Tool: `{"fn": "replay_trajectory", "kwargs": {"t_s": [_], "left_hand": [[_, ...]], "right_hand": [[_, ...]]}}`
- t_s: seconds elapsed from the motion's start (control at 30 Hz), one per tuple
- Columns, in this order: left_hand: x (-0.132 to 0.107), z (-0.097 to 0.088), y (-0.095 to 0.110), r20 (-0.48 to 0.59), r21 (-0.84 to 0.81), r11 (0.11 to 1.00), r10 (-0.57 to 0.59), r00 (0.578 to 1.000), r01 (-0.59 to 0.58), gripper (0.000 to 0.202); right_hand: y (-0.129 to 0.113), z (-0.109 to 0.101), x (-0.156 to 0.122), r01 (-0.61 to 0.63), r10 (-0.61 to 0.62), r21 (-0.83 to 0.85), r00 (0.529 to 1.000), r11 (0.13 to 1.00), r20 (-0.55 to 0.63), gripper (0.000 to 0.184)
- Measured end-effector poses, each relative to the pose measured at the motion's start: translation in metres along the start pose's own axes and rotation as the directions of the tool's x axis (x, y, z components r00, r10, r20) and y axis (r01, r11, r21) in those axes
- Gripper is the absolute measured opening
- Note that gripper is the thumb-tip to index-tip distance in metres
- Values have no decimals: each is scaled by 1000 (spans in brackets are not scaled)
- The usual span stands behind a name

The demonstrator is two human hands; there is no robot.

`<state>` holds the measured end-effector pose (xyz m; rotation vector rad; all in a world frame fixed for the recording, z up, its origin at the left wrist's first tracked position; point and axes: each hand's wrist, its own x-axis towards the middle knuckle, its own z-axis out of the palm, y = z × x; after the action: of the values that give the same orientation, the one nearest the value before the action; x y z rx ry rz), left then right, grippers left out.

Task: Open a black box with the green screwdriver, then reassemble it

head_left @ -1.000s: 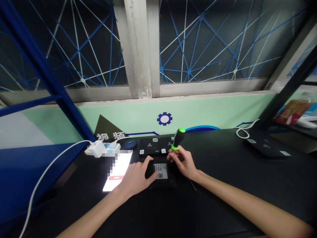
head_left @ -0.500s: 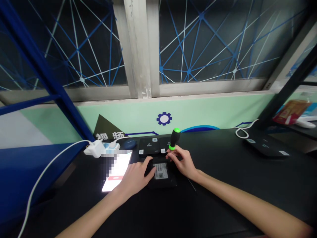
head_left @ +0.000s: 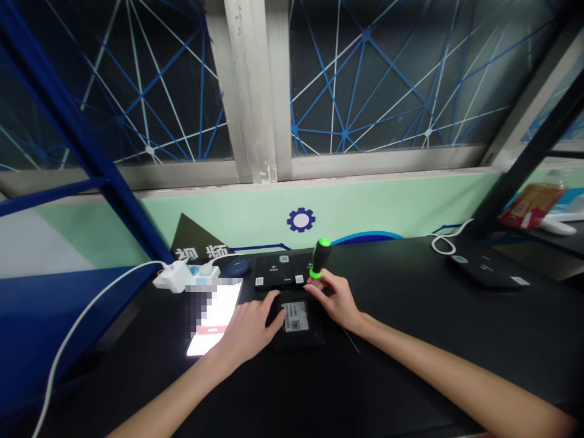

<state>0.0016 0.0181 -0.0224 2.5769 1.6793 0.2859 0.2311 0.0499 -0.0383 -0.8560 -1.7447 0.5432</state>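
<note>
A flat black electronic box [head_left: 298,337] lies on the table with a white printed label [head_left: 296,317] facing up. My left hand [head_left: 250,325] holds it by its left side, the thumb beside the label and the index finger at the far edge. At the box's far right corner, my right hand [head_left: 335,296] has its fingers closed round the lower part of a screwdriver [head_left: 322,258] with a black and green handle. The screwdriver stands nearly upright; its tip is hidden by the fingers.
Two more black boxes [head_left: 274,272] lie behind the work, and another black box [head_left: 488,269] sits far right. On the left are a lit tablet or phone [head_left: 215,325], a dark blue mouse [head_left: 238,266] and a white power strip [head_left: 176,277]. A thin rod [head_left: 351,340] lies near my right wrist.
The whole view has shifted very slightly. The screwdriver's handle leans a little differently; both hands keep their places at the box.
</note>
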Motion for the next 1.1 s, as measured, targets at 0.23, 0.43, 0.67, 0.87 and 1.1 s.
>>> {"fn": "replay_trajectory", "kwargs": {"t_s": [0.23, 0.43, 0.67, 0.87, 1.1], "left_hand": [[0, 0, 1, -11, 20, 1000, -3, 1000, 4, 46], [0, 2, 1, 1, 12, 1000, -9, 1000, 9, 46], [0, -1, 2, 15, 9, 1000, -16, 1000, 15, 49], [0, -1, 1, 13, -5, 1000, -17, 1000, 17, 48], [0, -1, 1, 23, -21, 1000, -18, 1000, 18, 47]], "right_hand": [[-3, -2, -3, -11, -3, 128, 994, 992, 112, 21], [-1, -1, -4, 16, -29, 116, 993, 993, 113, 20], [-1, -2, -3, -5, -4, 91, 996, 996, 95, 19], [-2, -3, -3, 23, -33, 90, 993, 996, 114, 21], [-2, 0, 0, 11, -18, 83, 997, 996, 73, 14]]}}
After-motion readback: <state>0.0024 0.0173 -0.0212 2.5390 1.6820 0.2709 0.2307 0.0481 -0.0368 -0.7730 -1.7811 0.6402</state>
